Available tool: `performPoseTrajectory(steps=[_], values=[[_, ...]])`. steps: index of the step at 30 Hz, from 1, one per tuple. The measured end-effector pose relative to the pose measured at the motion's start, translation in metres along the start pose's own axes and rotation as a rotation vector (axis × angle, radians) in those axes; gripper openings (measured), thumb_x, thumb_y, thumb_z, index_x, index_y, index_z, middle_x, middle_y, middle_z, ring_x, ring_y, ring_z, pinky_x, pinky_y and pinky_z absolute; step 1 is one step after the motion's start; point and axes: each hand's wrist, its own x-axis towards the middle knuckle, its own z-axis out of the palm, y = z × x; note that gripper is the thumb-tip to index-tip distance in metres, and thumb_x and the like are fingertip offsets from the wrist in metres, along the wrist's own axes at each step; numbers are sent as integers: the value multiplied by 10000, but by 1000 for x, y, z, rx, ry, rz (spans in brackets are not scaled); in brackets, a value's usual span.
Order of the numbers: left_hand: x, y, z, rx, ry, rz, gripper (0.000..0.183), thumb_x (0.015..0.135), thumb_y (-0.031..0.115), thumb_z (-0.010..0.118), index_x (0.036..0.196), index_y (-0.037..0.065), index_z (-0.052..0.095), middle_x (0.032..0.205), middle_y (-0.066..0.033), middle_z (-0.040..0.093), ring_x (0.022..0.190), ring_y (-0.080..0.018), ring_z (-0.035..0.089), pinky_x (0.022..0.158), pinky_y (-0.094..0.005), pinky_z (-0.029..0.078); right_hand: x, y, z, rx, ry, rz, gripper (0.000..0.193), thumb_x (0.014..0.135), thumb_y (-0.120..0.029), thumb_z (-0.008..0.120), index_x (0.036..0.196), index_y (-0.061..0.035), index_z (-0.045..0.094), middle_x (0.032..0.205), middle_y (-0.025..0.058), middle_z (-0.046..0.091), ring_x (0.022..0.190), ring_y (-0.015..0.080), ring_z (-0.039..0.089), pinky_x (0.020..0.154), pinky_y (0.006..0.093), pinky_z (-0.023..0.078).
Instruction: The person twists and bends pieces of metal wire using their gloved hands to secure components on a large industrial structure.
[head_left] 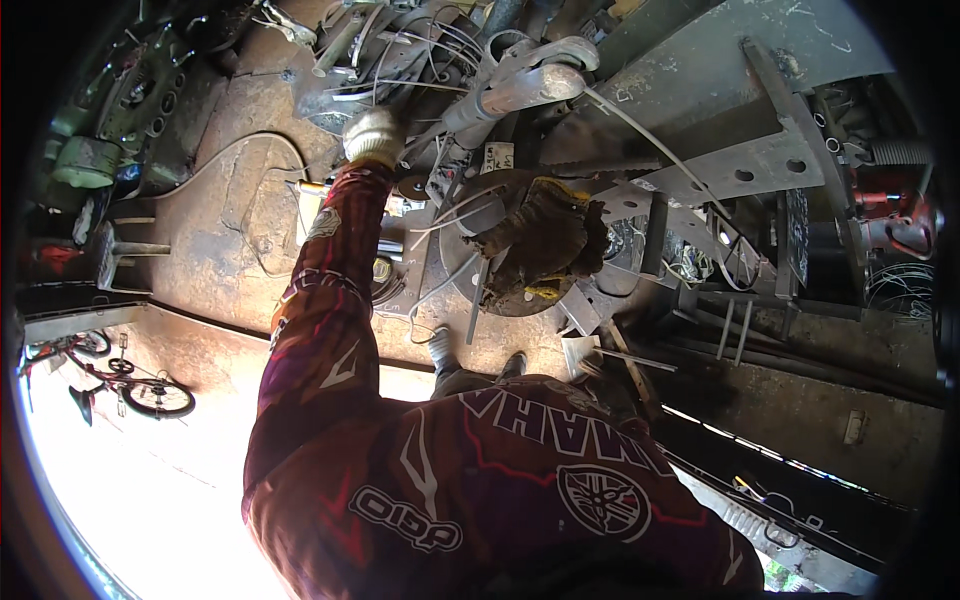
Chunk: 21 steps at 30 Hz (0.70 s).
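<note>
My left hand (373,135), in a whitish knitted glove, reaches forward to the near edge of a heap of metal rods, wires and scrap (400,70). Its fingers are turned away from view, so what they touch or hold is hidden. Just right of it rises a thick grey metal tube with a rounded end (525,95). My right hand does not show. Dirty brown work gloves or rags with yellow edging (540,235) lie on a round plate (460,265) in front of my body.
A large steel frame with drilled holes (700,185) stands at the right. A cable (290,140) loops over the stained floor at left. Machinery with a green part (85,160) is at far left, and a bicycle (130,385) lies beyond the threshold.
</note>
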Motion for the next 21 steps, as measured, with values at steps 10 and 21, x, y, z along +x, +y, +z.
performPoseTrajectory(steps=[10,21], values=[[53,25,8,113,-110,-29,331,934,205,572,1223,124,713,1312,-150,653,1224,-330,629,996,-470,524,0,-7,3,27,4,6,173,914,-261,638,879,-99,686,699,57,619,613,185,585,593,354,461],[54,28,7,165,-99,-55,292,960,212,569,1197,159,732,1292,-126,673,1195,-310,652,962,-456,542,12,-7,4,84,24,8,188,923,-263,634,863,-90,681,675,44,611,584,162,571,561,337,451]])
